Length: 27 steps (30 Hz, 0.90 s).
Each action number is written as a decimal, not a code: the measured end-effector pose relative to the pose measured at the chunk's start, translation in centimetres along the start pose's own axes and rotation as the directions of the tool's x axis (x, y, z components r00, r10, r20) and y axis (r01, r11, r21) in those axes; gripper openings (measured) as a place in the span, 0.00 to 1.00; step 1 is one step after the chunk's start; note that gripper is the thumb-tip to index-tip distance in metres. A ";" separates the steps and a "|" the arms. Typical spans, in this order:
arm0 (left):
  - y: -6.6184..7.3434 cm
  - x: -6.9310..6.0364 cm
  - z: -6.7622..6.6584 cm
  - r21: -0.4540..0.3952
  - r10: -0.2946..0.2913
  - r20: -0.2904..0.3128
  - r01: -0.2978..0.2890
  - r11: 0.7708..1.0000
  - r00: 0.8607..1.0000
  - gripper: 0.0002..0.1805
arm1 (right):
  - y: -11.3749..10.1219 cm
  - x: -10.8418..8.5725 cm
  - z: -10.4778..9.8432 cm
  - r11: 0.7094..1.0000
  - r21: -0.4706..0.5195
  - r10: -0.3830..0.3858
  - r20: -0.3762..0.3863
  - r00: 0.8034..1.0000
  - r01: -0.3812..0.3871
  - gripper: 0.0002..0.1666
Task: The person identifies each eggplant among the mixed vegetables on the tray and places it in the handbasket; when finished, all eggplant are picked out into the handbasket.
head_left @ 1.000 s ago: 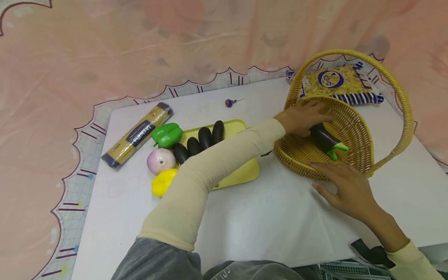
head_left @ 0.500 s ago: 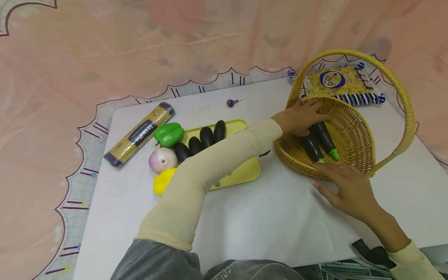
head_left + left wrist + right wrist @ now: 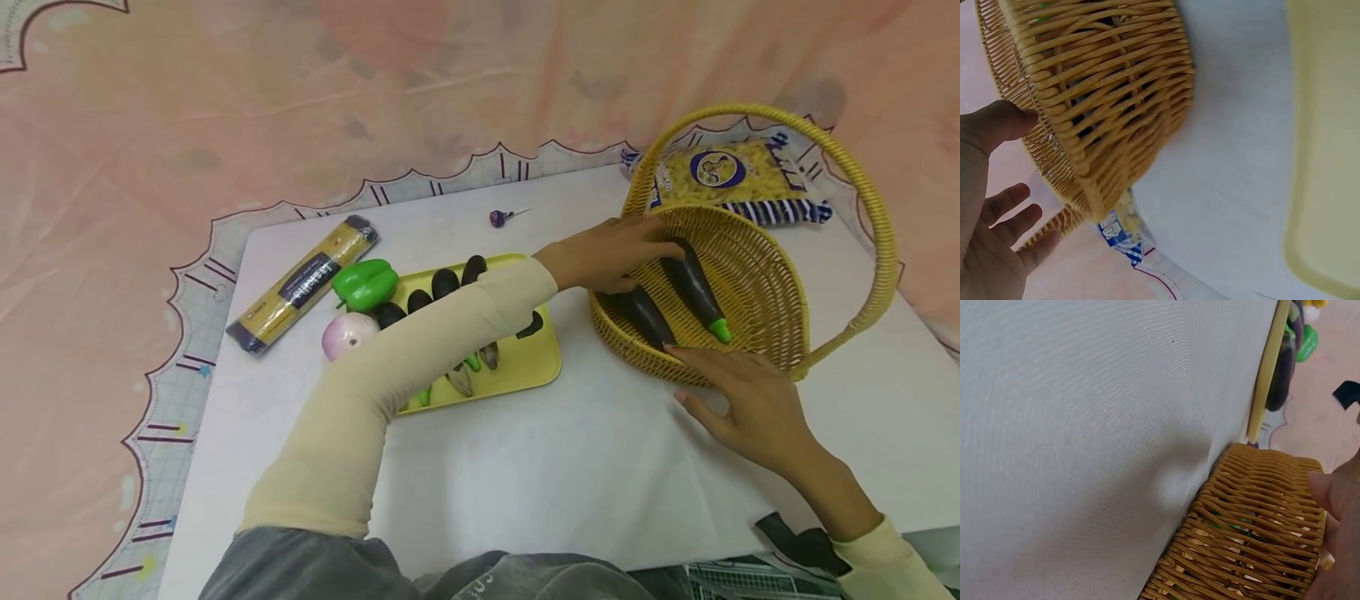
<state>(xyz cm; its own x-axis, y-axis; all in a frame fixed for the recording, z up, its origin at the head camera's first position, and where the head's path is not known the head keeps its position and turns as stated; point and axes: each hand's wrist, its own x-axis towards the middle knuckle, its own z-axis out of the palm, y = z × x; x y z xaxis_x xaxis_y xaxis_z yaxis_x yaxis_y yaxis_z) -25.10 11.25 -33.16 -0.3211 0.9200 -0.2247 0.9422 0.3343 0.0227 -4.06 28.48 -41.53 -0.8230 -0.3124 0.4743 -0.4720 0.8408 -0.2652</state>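
Over the left rim of the wicker basket (image 3: 626,354), my left hand (image 3: 611,254) has its fingers spread and holds nothing. In the left wrist view that hand (image 3: 997,206) is beside the basket (image 3: 1122,94). Two dark eggplants lie inside, one in the middle (image 3: 693,283) and one further left (image 3: 648,317), partly under the left hand. My right hand (image 3: 757,408) rests its extended fingers on the front rim; the right wrist view shows its thumb at the wickerwork (image 3: 1241,531). More eggplants (image 3: 445,283) lie on a yellow tray (image 3: 525,375), partly covered by the left sleeve.
A green pepper (image 3: 366,285) and an onion (image 3: 348,333) are at the tray's left, near a pasta packet (image 3: 300,287). Behind the tray lies a lollipop (image 3: 498,218). Another pasta bag (image 3: 750,171) stands behind the basket, whose tall handle (image 3: 885,242) arches up.
Inside the basket, a second eggplant came into view beside the first, and the two now lie further apart. My left hand has drawn back leftward, off the middle eggplant. The right hand has stayed put.
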 end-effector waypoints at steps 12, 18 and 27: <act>-3.1 -6.9 0.7 -0.070 -0.036 -0.031 0.033 0.997 0.999 0.37 | -0.1 0.0 -0.2 1.000 -0.002 0.022 0.030 0.999 -0.022 0.34; -4.8 -10.1 1.6 -0.102 -0.079 -0.032 0.075 0.992 0.996 0.34 | -0.2 0.0 -0.2 0.999 0.000 0.038 0.048 0.998 -0.038 0.36; -6.3 -13.4 3.5 -0.119 -0.139 -0.001 0.137 0.983 0.990 0.34 | -0.2 0.0 -0.2 0.999 0.005 0.037 0.045 0.998 -0.037 0.32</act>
<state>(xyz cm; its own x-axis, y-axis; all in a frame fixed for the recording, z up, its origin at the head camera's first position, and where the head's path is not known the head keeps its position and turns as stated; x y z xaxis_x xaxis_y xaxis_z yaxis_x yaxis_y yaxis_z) -26.37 -3.90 -33.71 -0.4486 0.8650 -0.2245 0.8710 0.4795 0.1072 -3.93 28.38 -41.27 -0.8532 -0.3010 0.4260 -0.4427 0.8497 -0.2864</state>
